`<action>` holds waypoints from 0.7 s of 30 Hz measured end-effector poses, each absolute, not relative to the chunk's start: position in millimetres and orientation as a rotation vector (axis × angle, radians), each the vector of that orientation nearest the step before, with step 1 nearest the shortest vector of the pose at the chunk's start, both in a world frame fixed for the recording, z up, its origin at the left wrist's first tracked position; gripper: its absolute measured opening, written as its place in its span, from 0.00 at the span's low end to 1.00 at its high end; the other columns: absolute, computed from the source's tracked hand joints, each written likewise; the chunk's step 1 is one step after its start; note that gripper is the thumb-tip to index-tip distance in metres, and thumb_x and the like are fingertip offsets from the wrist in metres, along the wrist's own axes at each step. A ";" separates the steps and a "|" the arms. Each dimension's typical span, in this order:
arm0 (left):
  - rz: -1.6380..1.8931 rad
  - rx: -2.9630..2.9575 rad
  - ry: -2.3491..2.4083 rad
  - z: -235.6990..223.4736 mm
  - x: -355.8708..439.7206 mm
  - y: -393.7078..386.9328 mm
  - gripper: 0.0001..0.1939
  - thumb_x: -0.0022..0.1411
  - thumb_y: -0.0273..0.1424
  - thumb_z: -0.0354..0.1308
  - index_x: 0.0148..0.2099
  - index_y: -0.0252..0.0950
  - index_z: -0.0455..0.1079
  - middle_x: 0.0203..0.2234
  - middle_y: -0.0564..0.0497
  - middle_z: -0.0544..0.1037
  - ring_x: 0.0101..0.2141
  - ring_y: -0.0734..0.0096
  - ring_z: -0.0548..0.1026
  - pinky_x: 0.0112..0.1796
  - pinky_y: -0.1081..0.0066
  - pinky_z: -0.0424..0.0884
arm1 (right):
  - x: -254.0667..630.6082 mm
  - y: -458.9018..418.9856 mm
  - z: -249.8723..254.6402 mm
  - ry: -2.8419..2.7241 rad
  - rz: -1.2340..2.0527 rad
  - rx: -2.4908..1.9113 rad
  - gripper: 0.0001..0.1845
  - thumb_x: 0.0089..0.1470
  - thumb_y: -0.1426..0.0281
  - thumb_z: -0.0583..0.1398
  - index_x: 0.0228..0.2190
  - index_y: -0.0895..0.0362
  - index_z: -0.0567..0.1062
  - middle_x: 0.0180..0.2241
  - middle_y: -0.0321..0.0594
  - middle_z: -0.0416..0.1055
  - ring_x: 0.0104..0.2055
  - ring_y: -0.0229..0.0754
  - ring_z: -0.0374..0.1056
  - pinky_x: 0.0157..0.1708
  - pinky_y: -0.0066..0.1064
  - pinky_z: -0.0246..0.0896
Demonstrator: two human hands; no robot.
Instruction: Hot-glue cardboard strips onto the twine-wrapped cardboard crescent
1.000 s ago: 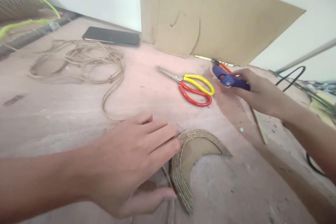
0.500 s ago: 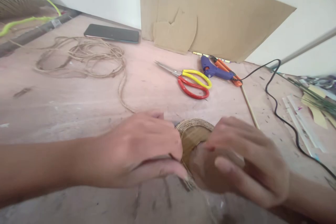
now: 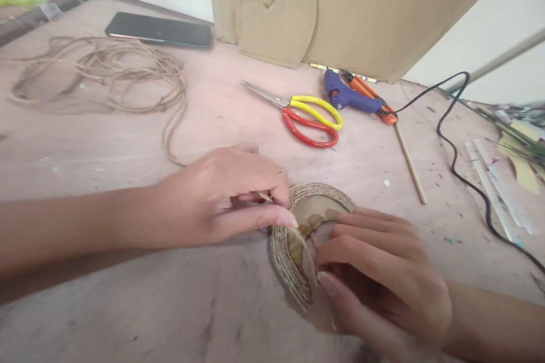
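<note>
One twine-wrapped crescent lies on the table, just below the one pair of scissors. Your left hand pinches a twine strand at the crescent's upper left rim; your right hand presses flat on its inner cardboard, fingers together. One glue gun lies right of the scissors, one twine coil and one phone left. Open table lies left of the crescent.
</note>
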State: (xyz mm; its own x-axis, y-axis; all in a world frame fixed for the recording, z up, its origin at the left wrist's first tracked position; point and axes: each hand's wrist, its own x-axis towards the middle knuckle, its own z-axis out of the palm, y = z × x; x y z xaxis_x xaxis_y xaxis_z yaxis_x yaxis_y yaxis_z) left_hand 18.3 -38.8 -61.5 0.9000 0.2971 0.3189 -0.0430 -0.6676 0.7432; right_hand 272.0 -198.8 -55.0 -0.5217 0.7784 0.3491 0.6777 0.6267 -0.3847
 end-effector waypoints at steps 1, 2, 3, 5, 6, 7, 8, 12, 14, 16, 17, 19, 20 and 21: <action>0.516 2.261 0.178 -60.8 18.1 -38.2 0.15 0.84 0.34 0.66 0.39 0.40 0.74 0.27 0.61 0.77 0.27 0.75 0.69 0.42 0.67 0.67 | 271.0 -198.5 -54.7 -2.338 0.316 -1.144 0.05 0.71 0.64 0.66 0.42 0.50 0.77 0.31 0.36 0.76 0.31 0.43 0.72 0.31 0.36 0.64; 0.504 2.276 0.168 -60.4 17.9 -37.5 0.15 0.84 0.34 0.66 0.39 0.40 0.73 0.27 0.61 0.77 0.27 0.74 0.70 0.42 0.67 0.67 | 270.2 -198.3 -54.4 -2.314 0.362 -1.139 0.02 0.71 0.69 0.64 0.42 0.51 0.76 0.30 0.34 0.75 0.29 0.42 0.70 0.30 0.35 0.62; 0.501 2.288 0.155 -60.1 17.7 -36.6 0.15 0.84 0.34 0.66 0.40 0.41 0.73 0.27 0.61 0.78 0.27 0.74 0.70 0.42 0.66 0.67 | 269.5 -198.1 -54.1 -2.291 0.402 -1.132 0.04 0.70 0.74 0.63 0.43 0.51 0.75 0.29 0.33 0.75 0.28 0.40 0.68 0.30 0.35 0.61; 0.520 2.307 0.122 -60.2 17.3 -34.7 0.15 0.85 0.36 0.66 0.40 0.41 0.73 0.28 0.60 0.79 0.27 0.74 0.71 0.42 0.66 0.68 | 269.0 -198.2 -53.3 -2.267 0.444 -1.114 0.10 0.67 0.80 0.61 0.44 0.53 0.74 0.29 0.33 0.76 0.28 0.39 0.66 0.29 0.36 0.60; 0.530 2.318 0.111 -60.4 17.2 -33.6 0.15 0.85 0.36 0.65 0.40 0.41 0.72 0.28 0.60 0.79 0.27 0.73 0.71 0.43 0.65 0.68 | 269.0 -198.5 -52.9 -2.269 0.440 -1.107 0.11 0.66 0.82 0.61 0.44 0.54 0.75 0.30 0.34 0.77 0.28 0.39 0.67 0.29 0.36 0.60; 0.532 2.330 0.106 -60.8 17.0 -32.6 0.15 0.86 0.37 0.65 0.40 0.42 0.72 0.28 0.60 0.79 0.28 0.72 0.72 0.43 0.64 0.68 | 269.1 -199.2 -52.5 -2.280 0.424 -1.101 0.12 0.66 0.82 0.61 0.45 0.54 0.75 0.30 0.34 0.78 0.28 0.40 0.68 0.29 0.36 0.61; 0.528 2.340 0.104 -61.2 16.9 -31.6 0.15 0.86 0.38 0.65 0.40 0.42 0.73 0.28 0.59 0.79 0.28 0.71 0.73 0.44 0.64 0.69 | 269.3 -200.2 -52.2 -2.296 0.402 -1.099 0.12 0.66 0.82 0.62 0.45 0.55 0.75 0.31 0.35 0.79 0.29 0.40 0.69 0.29 0.37 0.63; 0.499 2.362 0.106 -62.4 16.9 -29.5 0.15 0.86 0.39 0.63 0.40 0.44 0.73 0.28 0.58 0.81 0.31 0.67 0.75 0.45 0.61 0.70 | 268.3 -205.9 -52.4 -2.345 0.317 -1.110 0.09 0.67 0.79 0.64 0.46 0.55 0.77 0.32 0.35 0.82 0.31 0.41 0.76 0.29 0.38 0.70; 0.501 2.364 0.094 -62.8 16.8 -29.4 0.15 0.86 0.39 0.63 0.40 0.44 0.73 0.29 0.57 0.82 0.32 0.67 0.76 0.46 0.60 0.70 | 266.4 -208.4 -53.6 -2.350 0.275 -1.127 0.05 0.70 0.75 0.65 0.46 0.55 0.77 0.32 0.36 0.82 0.31 0.42 0.76 0.29 0.38 0.70; 0.502 2.370 0.088 -63.0 16.6 -29.2 0.16 0.87 0.39 0.63 0.41 0.44 0.72 0.29 0.57 0.82 0.32 0.66 0.76 0.47 0.60 0.70 | 264.1 -210.3 -55.6 -2.356 0.229 -1.141 0.04 0.74 0.69 0.65 0.46 0.56 0.77 0.32 0.37 0.82 0.31 0.42 0.77 0.28 0.39 0.69; 0.503 2.377 0.086 -63.1 16.5 -29.0 0.16 0.87 0.39 0.63 0.41 0.44 0.72 0.29 0.57 0.82 0.32 0.66 0.76 0.47 0.60 0.70 | 262.9 -211.0 -56.8 -2.361 0.209 -1.146 0.07 0.76 0.65 0.65 0.46 0.56 0.77 0.32 0.37 0.83 0.31 0.43 0.78 0.28 0.39 0.70; 0.511 2.398 0.073 -63.2 16.2 -28.1 0.15 0.87 0.38 0.63 0.41 0.43 0.72 0.30 0.57 0.82 0.32 0.67 0.76 0.47 0.61 0.70 | 260.6 -211.9 -58.9 -2.356 0.157 -1.155 0.13 0.79 0.59 0.64 0.45 0.56 0.77 0.32 0.39 0.83 0.32 0.44 0.80 0.29 0.40 0.71; 0.522 2.411 0.064 -63.3 16.0 -27.6 0.15 0.87 0.37 0.62 0.42 0.43 0.72 0.30 0.57 0.82 0.32 0.68 0.75 0.47 0.61 0.69 | 259.5 -212.3 -59.7 -2.347 0.125 -1.159 0.16 0.80 0.57 0.63 0.44 0.56 0.77 0.33 0.39 0.84 0.33 0.44 0.81 0.29 0.40 0.72; 0.532 2.422 0.049 -63.3 15.7 -27.0 0.14 0.87 0.37 0.62 0.42 0.43 0.72 0.30 0.57 0.81 0.32 0.68 0.75 0.46 0.62 0.69 | 258.6 -212.4 -60.2 -2.338 0.102 -1.163 0.17 0.80 0.56 0.63 0.42 0.56 0.78 0.33 0.40 0.84 0.33 0.45 0.81 0.29 0.40 0.73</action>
